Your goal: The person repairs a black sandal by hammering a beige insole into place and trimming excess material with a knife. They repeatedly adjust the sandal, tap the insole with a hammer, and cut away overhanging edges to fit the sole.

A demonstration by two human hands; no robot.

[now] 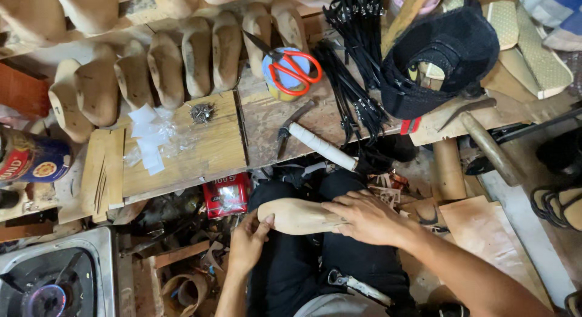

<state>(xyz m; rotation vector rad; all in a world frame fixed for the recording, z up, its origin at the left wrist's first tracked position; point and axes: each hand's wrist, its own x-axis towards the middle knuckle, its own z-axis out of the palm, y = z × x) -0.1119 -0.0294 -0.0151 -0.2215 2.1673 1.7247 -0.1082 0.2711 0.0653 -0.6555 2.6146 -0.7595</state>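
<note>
A pale wooden shoe last (295,215) lies across my lap, toe pointing left. My left hand (248,241) grips its toe end from below, thumb on the tip. My right hand (362,215) lies flat over its heel end, fingers pressing down on the top. Both hands rest over my dark trousers. On the workbench just above lies a hammer (315,141) with a white wrapped handle, and orange-handled scissors (290,67) rest on a round tin.
A row of wooden lasts (182,62) lines the bench's back. Small nails (202,112) and white scraps sit on a board. Black straps (351,80), a black cap (445,53), a can (30,156), a lit stove (54,280) and leather scraps surround me.
</note>
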